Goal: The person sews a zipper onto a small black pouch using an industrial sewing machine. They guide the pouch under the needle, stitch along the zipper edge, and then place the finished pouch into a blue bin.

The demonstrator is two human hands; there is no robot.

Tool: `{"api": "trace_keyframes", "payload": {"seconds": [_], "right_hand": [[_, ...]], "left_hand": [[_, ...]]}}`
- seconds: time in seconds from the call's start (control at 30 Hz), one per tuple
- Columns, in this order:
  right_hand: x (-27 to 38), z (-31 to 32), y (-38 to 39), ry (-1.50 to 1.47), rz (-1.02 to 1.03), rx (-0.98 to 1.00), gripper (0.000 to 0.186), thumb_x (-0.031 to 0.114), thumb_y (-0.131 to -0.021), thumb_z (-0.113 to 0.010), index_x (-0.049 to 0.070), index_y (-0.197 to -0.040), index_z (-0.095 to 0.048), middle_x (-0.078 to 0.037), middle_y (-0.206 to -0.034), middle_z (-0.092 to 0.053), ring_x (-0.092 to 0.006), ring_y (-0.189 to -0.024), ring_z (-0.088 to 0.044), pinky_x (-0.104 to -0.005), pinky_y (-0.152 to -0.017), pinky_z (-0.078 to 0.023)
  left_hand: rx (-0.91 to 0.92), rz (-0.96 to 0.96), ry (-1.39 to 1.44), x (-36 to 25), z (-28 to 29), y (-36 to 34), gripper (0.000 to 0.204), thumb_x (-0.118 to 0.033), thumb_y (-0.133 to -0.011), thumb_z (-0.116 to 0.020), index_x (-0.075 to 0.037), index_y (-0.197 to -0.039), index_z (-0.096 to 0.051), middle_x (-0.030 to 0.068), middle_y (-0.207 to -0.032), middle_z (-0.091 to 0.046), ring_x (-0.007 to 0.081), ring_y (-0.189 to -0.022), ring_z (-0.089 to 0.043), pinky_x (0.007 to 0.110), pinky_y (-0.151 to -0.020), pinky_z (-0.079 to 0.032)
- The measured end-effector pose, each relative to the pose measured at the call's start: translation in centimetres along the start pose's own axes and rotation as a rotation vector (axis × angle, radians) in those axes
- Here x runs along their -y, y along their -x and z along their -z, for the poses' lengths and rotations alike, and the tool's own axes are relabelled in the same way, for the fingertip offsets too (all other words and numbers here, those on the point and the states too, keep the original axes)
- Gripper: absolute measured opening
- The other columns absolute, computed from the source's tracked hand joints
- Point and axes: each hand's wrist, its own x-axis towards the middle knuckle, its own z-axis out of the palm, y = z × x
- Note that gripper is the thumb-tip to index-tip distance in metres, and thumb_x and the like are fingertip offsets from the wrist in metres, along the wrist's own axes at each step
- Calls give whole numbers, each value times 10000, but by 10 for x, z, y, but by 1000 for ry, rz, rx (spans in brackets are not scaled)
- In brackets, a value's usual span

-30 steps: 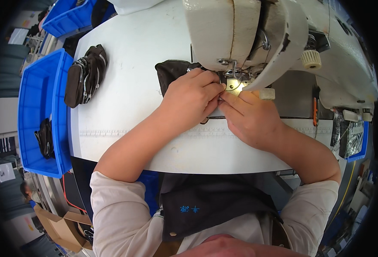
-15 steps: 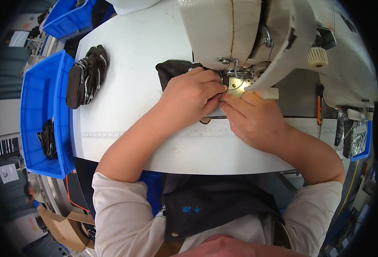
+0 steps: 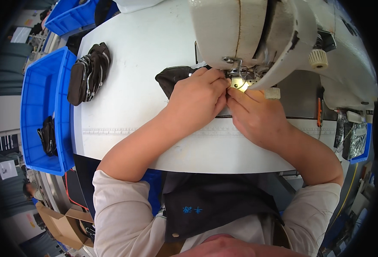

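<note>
A dark brown zippered pouch [image 3: 171,80] lies under the head of a white sewing machine [image 3: 227,30], its right part covered by my hands. My left hand [image 3: 199,94] is closed on the pouch, with bent fingers gripping its edge just left of the lit needle plate [image 3: 239,84]. From the right, my right hand [image 3: 259,118] meets it, thumb and fingers pinched on the pouch's edge in front of the presser foot. The fabric between the fingertips is mostly hidden.
Two dark zippered pouches [image 3: 89,75] stand at the table's left. Beside them is a blue bin [image 3: 43,90] holding another dark item [image 3: 48,136]. An orange-handled cutter [image 3: 319,112] lies right of the machine bed, near plastic-wrapped packets [image 3: 357,139]. A cardboard box [image 3: 60,225] sits lower left.
Both hands have shifted slightly right and closer to the needle, still gripping the pouch. The dark flap that showed below my left hand is now out of sight. The view has shifted a little.
</note>
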Motion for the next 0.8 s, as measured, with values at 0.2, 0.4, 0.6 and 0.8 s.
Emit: {"api": "trace_keyframes", "payload": {"seconds": [0.2,0.4,0.6,0.8], "right_hand": [[1,1,2,57,-25,50,415,100,-716,-787,58,-1128,-758,-37,-1240,-731,-159,-957,-667,-275,-648,-573],[0,-1,2,22,13,-5,339,116,-744,-723,-29,-1050,-734,-135,-1110,-695,-217,-881,-692,-349,-732,-547],[-1,-3,1,28,20,-13,331,102,-758,-713,-38,-1058,-734,-145,-1113,-698,-210,-864,-692,-342,-723,-541],[-1,0,2,22,24,22,343,113,-766,-715,-46,-1069,-732,-155,-1131,-701,-207,-853,-695,-347,-724,-535]], "left_hand": [[55,7,102,7,8,-4,193,-119,-853,-727,-51,-1028,-776,52,-1016,-714,269,-936,-705,387,-761,-598],[87,-35,80,12,12,-6,210,-98,-842,-737,-54,-1039,-794,55,-1049,-731,271,-978,-707,375,-801,-602],[87,-72,50,15,12,-4,219,-91,-833,-759,-63,-1047,-796,47,-1118,-719,261,-1037,-687,369,-821,-600],[49,-65,46,13,7,-3,220,-109,-820,-781,-73,-1037,-790,38,-1104,-712,255,-1041,-681,365,-809,-598]]}}
